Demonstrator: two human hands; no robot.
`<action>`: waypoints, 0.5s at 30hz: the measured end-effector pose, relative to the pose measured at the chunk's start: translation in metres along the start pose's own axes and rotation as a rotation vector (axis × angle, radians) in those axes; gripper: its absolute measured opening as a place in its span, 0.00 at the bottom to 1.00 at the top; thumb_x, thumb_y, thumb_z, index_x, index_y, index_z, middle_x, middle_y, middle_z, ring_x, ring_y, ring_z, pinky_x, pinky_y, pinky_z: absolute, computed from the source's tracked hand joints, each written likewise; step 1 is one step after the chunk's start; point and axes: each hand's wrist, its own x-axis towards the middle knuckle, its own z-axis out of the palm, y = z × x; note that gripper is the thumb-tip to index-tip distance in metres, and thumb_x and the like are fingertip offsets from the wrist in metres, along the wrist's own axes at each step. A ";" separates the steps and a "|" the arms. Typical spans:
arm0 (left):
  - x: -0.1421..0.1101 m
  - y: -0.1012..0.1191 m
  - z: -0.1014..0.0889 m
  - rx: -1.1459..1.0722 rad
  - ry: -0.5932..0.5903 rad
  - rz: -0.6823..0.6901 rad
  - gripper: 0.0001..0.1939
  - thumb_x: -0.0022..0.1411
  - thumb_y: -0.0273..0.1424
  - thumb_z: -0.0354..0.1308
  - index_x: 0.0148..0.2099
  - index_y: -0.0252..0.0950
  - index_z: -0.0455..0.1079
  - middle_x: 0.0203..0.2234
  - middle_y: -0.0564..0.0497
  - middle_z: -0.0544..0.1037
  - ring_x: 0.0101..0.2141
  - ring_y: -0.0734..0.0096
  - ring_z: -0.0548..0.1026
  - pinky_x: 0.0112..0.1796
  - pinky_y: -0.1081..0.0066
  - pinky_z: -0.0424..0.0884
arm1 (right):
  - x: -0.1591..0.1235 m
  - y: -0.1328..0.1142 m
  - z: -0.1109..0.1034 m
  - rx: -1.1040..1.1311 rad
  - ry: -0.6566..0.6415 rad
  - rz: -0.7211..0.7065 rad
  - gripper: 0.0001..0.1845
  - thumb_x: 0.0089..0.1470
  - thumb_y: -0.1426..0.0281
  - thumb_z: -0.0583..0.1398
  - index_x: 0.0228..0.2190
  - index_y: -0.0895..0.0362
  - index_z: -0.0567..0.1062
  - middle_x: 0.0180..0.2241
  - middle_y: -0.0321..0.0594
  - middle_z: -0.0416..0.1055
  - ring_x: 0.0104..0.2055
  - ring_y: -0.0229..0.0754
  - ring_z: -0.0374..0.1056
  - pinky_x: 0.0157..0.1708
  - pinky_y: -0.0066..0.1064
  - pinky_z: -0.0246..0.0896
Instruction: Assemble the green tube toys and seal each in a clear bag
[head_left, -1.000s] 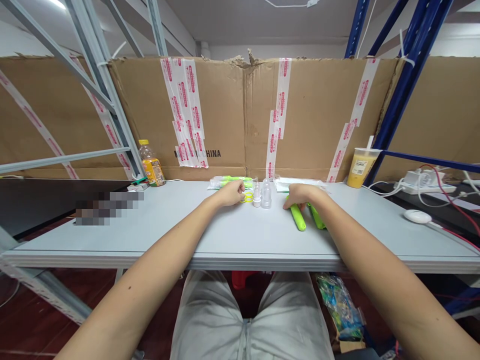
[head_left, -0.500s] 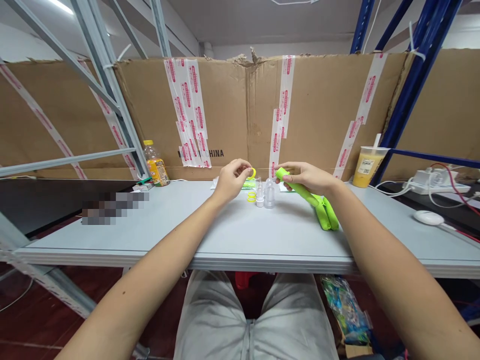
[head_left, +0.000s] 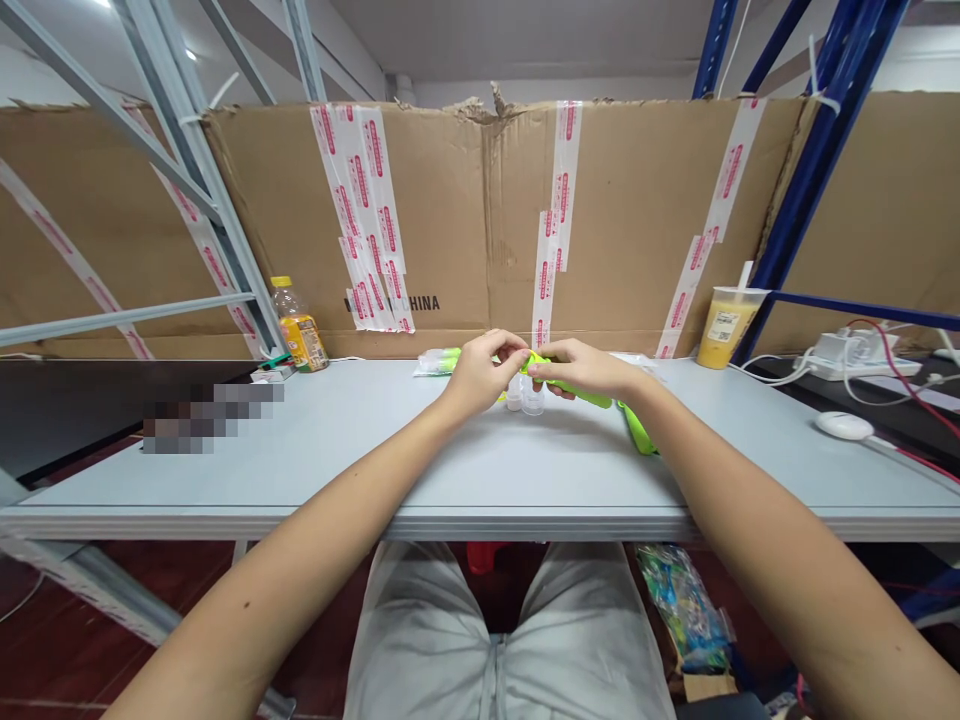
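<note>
My left hand (head_left: 484,375) is closed in a pinch on a small yellow ring, at the end of a lime-green fabric tube (head_left: 592,397). The fingers cover most of the ring, so whether it sits around the tube or against it cannot be made out. Wrapped round the tube near that end is my right hand (head_left: 589,368). A loose green length (head_left: 637,430) hangs down to the tabletop behind my right forearm. Below the hands stand a small clear plastic bottle (head_left: 533,402) and a smaller one with a white part (head_left: 514,402), both partly hidden.
A clear packet with green contents (head_left: 436,362) lies behind my left hand. On the left stands a juice bottle (head_left: 301,330); on the right, a drink cup with a straw (head_left: 727,325) and a white mouse (head_left: 844,426). Cardboard (head_left: 450,220) walls the back of the table.
My left hand has moved right with the yellow ring and now meets the tube's end. My right hand has shifted slightly left and the tube with it. The view has shifted slightly.
</note>
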 end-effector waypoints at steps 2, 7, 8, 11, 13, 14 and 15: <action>0.001 0.000 0.001 -0.112 -0.057 -0.071 0.11 0.63 0.38 0.57 0.36 0.34 0.71 0.28 0.52 0.75 0.19 0.78 0.69 0.22 0.73 0.69 | 0.001 0.002 0.002 -0.034 0.048 0.000 0.22 0.58 0.50 0.58 0.29 0.58 0.71 0.26 0.37 0.67 0.22 0.33 0.59 0.23 0.28 0.54; 0.001 0.002 -0.001 -0.109 -0.127 -0.125 0.09 0.59 0.35 0.60 0.35 0.34 0.70 0.24 0.53 0.74 0.19 0.79 0.69 0.18 0.77 0.67 | 0.008 0.009 0.007 -0.136 0.122 -0.017 0.24 0.59 0.49 0.56 0.26 0.57 0.70 0.21 0.33 0.59 0.22 0.34 0.54 0.23 0.28 0.49; 0.000 0.003 -0.002 -0.067 -0.138 -0.117 0.08 0.58 0.34 0.60 0.34 0.34 0.71 0.24 0.53 0.74 0.20 0.79 0.70 0.18 0.78 0.67 | 0.009 0.010 0.008 -0.168 0.134 -0.032 0.24 0.59 0.49 0.55 0.25 0.57 0.69 0.21 0.32 0.57 0.23 0.34 0.53 0.23 0.28 0.47; 0.000 0.007 -0.005 0.005 -0.127 -0.088 0.07 0.58 0.32 0.59 0.33 0.34 0.72 0.23 0.53 0.75 0.19 0.78 0.70 0.17 0.77 0.67 | 0.009 0.010 0.008 -0.254 0.146 -0.090 0.22 0.59 0.52 0.55 0.23 0.56 0.66 0.21 0.30 0.52 0.24 0.34 0.49 0.25 0.29 0.43; 0.000 0.008 -0.005 -0.036 -0.100 -0.088 0.07 0.59 0.33 0.58 0.33 0.34 0.73 0.20 0.54 0.73 0.18 0.77 0.70 0.18 0.75 0.68 | 0.007 0.009 0.006 -0.271 0.122 -0.115 0.21 0.59 0.55 0.56 0.22 0.56 0.64 0.21 0.30 0.50 0.25 0.34 0.46 0.25 0.29 0.41; 0.001 0.009 -0.005 -0.070 -0.089 -0.092 0.08 0.60 0.33 0.58 0.33 0.34 0.73 0.18 0.55 0.72 0.17 0.76 0.70 0.18 0.75 0.69 | 0.006 0.008 0.005 -0.270 0.100 -0.122 0.21 0.59 0.55 0.56 0.22 0.56 0.63 0.22 0.30 0.49 0.25 0.34 0.46 0.25 0.29 0.40; 0.001 0.009 -0.004 -0.096 -0.083 -0.100 0.07 0.60 0.32 0.57 0.33 0.34 0.73 0.17 0.55 0.71 0.16 0.76 0.70 0.18 0.74 0.69 | 0.005 0.007 0.004 -0.267 0.075 -0.128 0.20 0.59 0.56 0.56 0.22 0.55 0.62 0.22 0.30 0.49 0.25 0.34 0.46 0.25 0.29 0.40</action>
